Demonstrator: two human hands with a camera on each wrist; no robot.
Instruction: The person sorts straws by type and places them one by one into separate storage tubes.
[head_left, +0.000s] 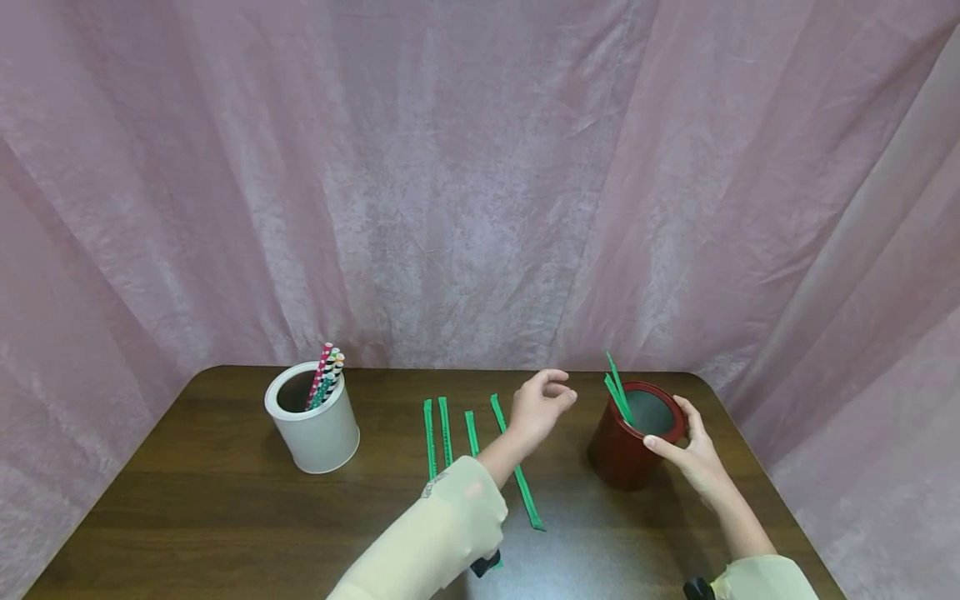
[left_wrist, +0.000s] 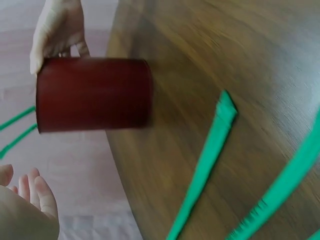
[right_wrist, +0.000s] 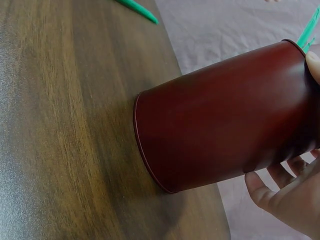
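Observation:
My right hand (head_left: pixel 693 458) grips the dark red cylindrical cup (head_left: pixel 622 454) at its rim, thumb on the near side and fingers round the right side. Two green wrapped straws (head_left: pixel 617 392) stand in this cup and lean left. To the left of the cup my left hand (head_left: pixel 538 410) hovers with loosely bent fingers and holds nothing. Below it, several green wrapped straws (head_left: pixel 528 500) lie on the table, partly hidden by the left arm. Close up in the left wrist view, one straw (left_wrist: pixel 205 165) shows a flat, sealed wrapper end.
A white cylindrical cup (head_left: pixel 322 442) stands at the left of the brown wooden table (head_left: pixel 187 500), with several patterned straws (head_left: pixel 326 379) in pink, teal and black stripes or dots. A pink curtain (head_left: pixel 465 183) hangs behind the table's far edge.

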